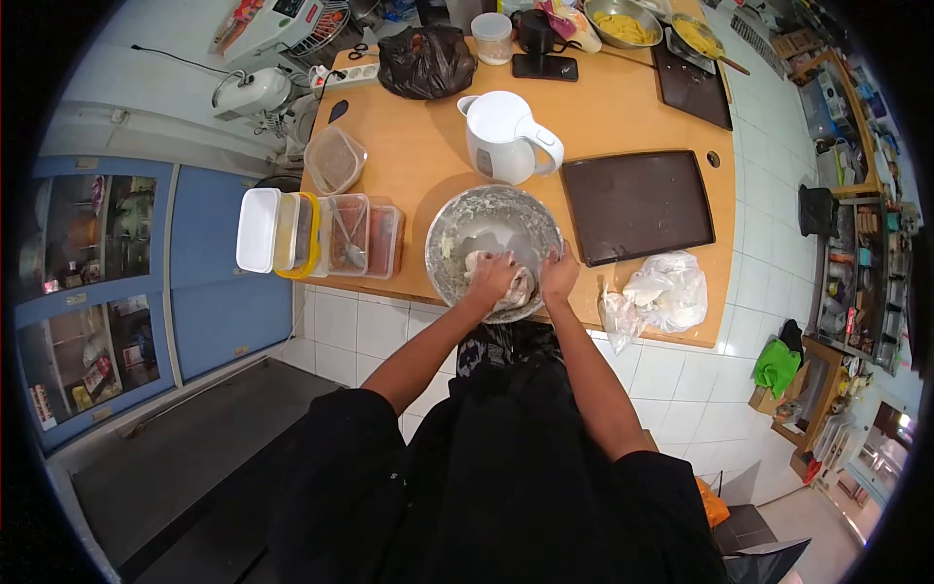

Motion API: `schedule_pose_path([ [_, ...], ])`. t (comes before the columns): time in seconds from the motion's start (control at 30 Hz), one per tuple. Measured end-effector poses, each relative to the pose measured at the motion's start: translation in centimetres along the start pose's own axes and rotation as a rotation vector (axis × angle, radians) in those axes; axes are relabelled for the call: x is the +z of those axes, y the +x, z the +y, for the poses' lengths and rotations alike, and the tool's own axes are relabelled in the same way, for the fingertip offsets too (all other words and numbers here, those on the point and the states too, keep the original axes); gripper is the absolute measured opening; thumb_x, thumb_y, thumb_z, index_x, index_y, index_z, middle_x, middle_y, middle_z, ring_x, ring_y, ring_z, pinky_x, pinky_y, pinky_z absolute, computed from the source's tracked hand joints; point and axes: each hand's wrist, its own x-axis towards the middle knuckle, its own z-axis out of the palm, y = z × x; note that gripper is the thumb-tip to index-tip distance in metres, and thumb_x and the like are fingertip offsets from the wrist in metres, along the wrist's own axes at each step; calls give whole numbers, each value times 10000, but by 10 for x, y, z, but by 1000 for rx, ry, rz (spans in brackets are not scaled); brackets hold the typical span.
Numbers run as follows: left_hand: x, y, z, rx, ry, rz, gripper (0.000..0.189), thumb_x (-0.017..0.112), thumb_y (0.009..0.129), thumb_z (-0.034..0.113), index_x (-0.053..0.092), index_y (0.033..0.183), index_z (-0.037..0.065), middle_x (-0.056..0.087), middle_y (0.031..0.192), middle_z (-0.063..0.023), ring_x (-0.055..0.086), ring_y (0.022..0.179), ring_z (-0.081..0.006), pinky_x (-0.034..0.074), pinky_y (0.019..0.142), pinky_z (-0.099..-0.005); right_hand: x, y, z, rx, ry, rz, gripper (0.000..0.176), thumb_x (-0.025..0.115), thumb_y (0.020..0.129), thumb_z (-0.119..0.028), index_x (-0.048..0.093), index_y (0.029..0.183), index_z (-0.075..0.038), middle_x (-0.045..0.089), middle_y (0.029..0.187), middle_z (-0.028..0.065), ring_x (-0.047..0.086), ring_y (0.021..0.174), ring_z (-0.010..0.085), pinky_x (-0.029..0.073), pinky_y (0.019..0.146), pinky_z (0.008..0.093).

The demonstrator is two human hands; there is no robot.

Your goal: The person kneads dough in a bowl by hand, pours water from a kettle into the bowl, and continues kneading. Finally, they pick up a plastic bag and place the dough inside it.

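Observation:
A metal bowl with flour-like smears on its inner wall is at the table's front edge. Inside it lies a lump of pale dough. My left hand reaches into the bowl and presses on the dough, its fingers apart. At the bowl's right rim is my right hand, its fingers wrapped round the edge. A white kettle stands just behind the bowl.
Right of the bowl are a dark baking tray and a plastic bag. Plastic containers stand at the left edge. A black bag, a jar and a pan are at the back.

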Motion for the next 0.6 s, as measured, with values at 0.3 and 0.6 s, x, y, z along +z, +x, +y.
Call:
schedule_pose_path([
  [0.3,21,25,0,-54,117,155,437,505,871,409,572,1187,115,522,1250,-108,437,1215,-289,287,1001,-570,2,3,4,-14,9,-23,186,568,859,-82,609,1027,-13,633,803,283,618,786,462,470,684,504],
  [0.6,15,66,-11,-183,119,219,487,489,875,470,565,1230,146,467,1319,-121,382,1271,-309,261,1022,-572,0,-1,1,-17,20,-20,158,564,869,-92,580,972,27,613,744,295,608,735,473,458,645,504],
])
